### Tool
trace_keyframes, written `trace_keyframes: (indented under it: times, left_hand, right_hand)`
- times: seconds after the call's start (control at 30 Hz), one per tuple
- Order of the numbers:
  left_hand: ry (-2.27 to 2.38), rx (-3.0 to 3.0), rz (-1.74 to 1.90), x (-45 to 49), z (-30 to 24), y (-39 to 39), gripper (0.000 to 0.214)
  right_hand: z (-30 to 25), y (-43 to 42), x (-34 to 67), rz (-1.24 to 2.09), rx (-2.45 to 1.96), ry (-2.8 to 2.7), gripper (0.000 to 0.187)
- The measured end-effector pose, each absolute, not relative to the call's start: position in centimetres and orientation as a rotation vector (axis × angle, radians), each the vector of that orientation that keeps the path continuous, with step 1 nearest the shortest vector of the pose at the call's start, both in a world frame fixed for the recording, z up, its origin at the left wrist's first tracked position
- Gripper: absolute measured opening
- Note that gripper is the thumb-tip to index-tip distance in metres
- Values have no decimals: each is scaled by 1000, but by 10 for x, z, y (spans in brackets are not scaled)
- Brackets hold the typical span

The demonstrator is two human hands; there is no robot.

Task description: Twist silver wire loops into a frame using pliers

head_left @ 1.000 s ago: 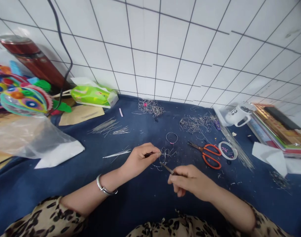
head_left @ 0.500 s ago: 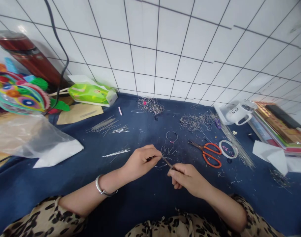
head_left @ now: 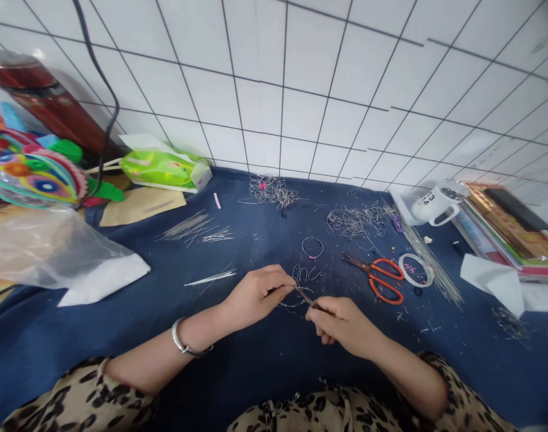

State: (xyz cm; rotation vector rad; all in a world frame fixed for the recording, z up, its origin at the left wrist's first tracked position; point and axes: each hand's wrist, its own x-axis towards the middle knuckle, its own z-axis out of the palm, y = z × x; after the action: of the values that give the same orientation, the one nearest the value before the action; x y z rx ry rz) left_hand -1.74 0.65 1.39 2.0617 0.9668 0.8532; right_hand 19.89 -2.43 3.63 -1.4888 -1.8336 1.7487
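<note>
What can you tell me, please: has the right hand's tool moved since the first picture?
Yes: the tool has shifted slightly forward, its tip now nearer the beaded ring.

Left grip [head_left: 261, 295] pinched, right grip [head_left: 343, 324] curled, both forearms [head_left: 154, 360] angled inward

Brought the pliers [head_left: 305, 297] up and leftward in the right hand [head_left: 346, 327] — from just apart, below the fingertips of the left hand [head_left: 260, 295], to right at those fingertips, though too small there to tell about any grip on the wire [head_left: 296, 280]. Curled the right hand's fingers in closer underneath. Drew the right forearm [head_left: 404, 369] slightly inward. Bared the wire loops [head_left: 306, 274] a little more. Swung the view a touch — enough to clip the flask's [head_left: 53, 108] cap and more of the toy [head_left: 39, 177] at the left edge.
</note>
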Motion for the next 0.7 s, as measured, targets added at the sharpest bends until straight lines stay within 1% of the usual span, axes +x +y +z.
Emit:
trace_keyframes:
  times: [0.13,0.3,0.43,0.57,0.7]
  left_hand:
    - [962,2057,855,-17,14,7,19]
    - [963,2043,886,-17,15,7,21]
    - [953,2025,913,-16,15,8,22]
    - [912,1978,864,-16,17,8,23]
    - [888,1932,815,-16,18,8,22]
  right_hand:
    - [37,-25,199,1706,-1502,-1878,26]
    - [41,-23,200,1853,-1501,-1762,25]
    - [37,-22,201,1986,-1440,-1626,28]
    - [30,-21,204,2165,-1339,-1461,32]
    - [29,-21,205,2188,-1334,-1429,32]
